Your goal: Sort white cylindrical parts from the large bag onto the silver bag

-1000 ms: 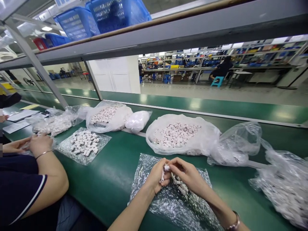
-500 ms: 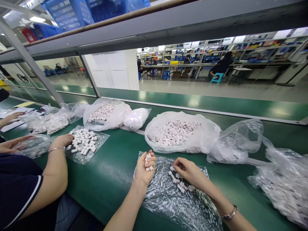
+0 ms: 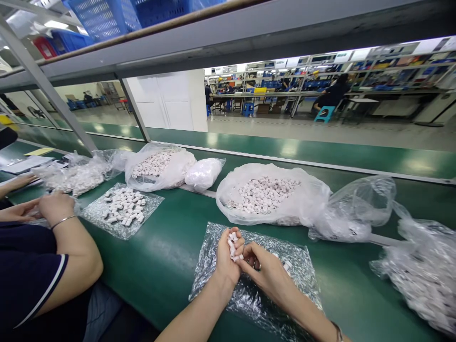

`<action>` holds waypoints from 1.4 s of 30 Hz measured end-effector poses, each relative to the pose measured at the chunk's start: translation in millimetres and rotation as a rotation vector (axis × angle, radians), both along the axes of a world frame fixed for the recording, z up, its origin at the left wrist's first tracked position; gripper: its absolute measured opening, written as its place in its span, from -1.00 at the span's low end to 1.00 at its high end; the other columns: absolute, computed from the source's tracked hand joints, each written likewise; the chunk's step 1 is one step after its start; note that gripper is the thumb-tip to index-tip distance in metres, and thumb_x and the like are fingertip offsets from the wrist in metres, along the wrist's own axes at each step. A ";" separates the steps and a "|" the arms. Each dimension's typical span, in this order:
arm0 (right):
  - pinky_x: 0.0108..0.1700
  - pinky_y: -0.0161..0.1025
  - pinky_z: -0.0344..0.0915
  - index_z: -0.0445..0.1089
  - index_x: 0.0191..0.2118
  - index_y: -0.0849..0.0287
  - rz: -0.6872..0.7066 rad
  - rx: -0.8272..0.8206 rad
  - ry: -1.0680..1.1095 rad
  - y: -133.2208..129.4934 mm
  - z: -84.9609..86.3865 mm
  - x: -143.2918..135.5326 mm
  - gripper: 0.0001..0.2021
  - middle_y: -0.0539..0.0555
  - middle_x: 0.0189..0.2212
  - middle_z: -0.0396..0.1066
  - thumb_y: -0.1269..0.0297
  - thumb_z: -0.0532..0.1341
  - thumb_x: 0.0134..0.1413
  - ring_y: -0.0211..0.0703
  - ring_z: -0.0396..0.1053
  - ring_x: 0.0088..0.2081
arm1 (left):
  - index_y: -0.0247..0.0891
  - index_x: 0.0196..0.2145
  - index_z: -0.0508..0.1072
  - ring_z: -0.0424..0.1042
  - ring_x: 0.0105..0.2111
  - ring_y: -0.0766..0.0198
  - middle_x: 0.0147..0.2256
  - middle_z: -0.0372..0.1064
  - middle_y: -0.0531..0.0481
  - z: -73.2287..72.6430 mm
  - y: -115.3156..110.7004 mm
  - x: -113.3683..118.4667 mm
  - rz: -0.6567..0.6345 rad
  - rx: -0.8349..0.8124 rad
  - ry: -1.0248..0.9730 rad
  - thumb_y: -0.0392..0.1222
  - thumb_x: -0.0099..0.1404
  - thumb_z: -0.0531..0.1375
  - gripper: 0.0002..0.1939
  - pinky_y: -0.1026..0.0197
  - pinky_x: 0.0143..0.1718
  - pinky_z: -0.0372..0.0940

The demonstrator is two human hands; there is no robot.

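Observation:
Several small white plastic fittings lie cupped in my left hand, its fingers curled round them. My right hand is up against it, thumb and fingertips pinched at one white fitting by the edge of the palm. Both hands are over a clear plastic bag lying flat on the green bench. A few more white fittings rest on that bag, mostly hidden behind my right hand. Just beyond stands a large open bag full of such fittings.
At left, a co-worker's hand is beside a flat bag with white fittings. Along the back are another filled bag and a tied white bag. A plastic bag heap lies right. A shelf crosses overhead.
My right hand has moved left from the loose fittings on the bag to my left hand. The co-worker's hand has drawn back left from their pile.

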State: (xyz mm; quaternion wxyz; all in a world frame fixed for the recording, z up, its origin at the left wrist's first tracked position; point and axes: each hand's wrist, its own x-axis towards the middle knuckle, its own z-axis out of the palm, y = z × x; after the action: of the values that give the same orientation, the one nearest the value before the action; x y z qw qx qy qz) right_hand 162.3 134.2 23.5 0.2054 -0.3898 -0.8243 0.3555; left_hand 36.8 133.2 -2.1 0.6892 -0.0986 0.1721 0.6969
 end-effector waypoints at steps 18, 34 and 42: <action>-0.25 -0.16 0.32 0.35 -0.29 0.08 0.026 0.302 -0.082 38.6 1.7 26.4 -0.88 0.05 -0.31 0.38 0.28 0.11 0.29 -0.08 0.38 -0.27 | -0.40 -0.27 0.45 0.53 -0.14 0.13 -0.26 0.48 -0.20 9.1 1.4 -10.9 0.043 -0.072 -0.026 -0.28 0.39 0.05 -0.80 0.08 -0.07 0.48; -0.24 -0.17 0.33 0.36 -0.13 0.10 -0.054 0.227 0.026 42.8 0.8 27.2 -0.82 0.08 -0.26 0.42 0.17 0.07 0.35 -0.09 0.38 -0.25 | -0.46 -0.22 0.42 0.49 0.00 0.02 -0.08 0.46 -0.37 9.6 -0.2 -10.4 -0.035 -0.080 0.040 -0.40 0.33 0.05 -0.84 0.06 -0.04 0.47; -0.13 -0.02 0.27 0.45 -0.30 0.08 0.024 0.400 -0.159 52.8 -21.6 27.7 -0.86 0.09 -0.20 0.44 0.24 0.17 0.26 0.02 0.33 -0.16 | -0.49 -0.14 0.40 0.43 0.08 -0.02 -0.05 0.44 -0.40 16.0 -0.2 -23.7 0.090 -0.077 -0.028 -0.42 0.34 0.02 -0.79 -0.02 0.04 0.43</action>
State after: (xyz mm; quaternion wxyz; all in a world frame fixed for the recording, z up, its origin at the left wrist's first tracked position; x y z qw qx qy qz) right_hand 190.0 187.0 1.8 0.2086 -0.3580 -0.8967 0.1553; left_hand 13.1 133.0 14.0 0.6554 -0.1424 0.1844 0.7185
